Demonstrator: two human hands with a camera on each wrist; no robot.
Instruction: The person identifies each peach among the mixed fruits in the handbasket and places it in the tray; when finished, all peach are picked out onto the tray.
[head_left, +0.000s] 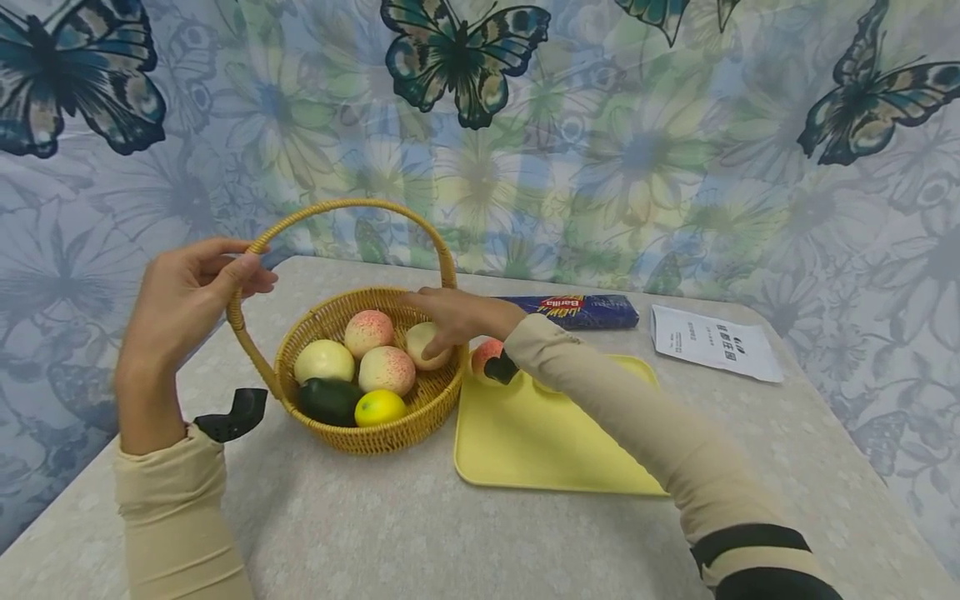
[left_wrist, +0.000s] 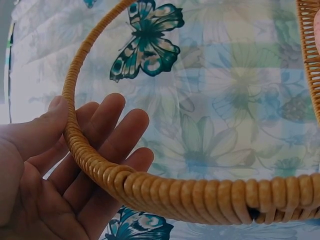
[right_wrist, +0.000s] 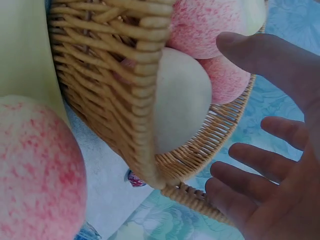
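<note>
Fruit fills the woven basket (head_left: 375, 417) that sits on the table (head_left: 375, 517) in front of me. Inside it I see pink peaches (head_left: 386, 369), a pale round fruit (head_left: 324, 361), a dark green avocado (head_left: 330, 400) and a yellow lemon (head_left: 379, 407). My right hand (head_left: 450, 317) reaches over the rim, and its spread fingers (right_wrist: 260, 165) are at a pale peach (head_left: 422, 343) on the near side; they are loose and not wrapped around it. My left hand (head_left: 187, 292) holds the basket handle (left_wrist: 150, 187) between thumb and fingers. One more peach (head_left: 486, 354) sits on the yellow tray (head_left: 540, 442) just beside the basket. Behind the tray lie a blue pasta pack (head_left: 577, 310) and a white paper (head_left: 712, 342).
</note>
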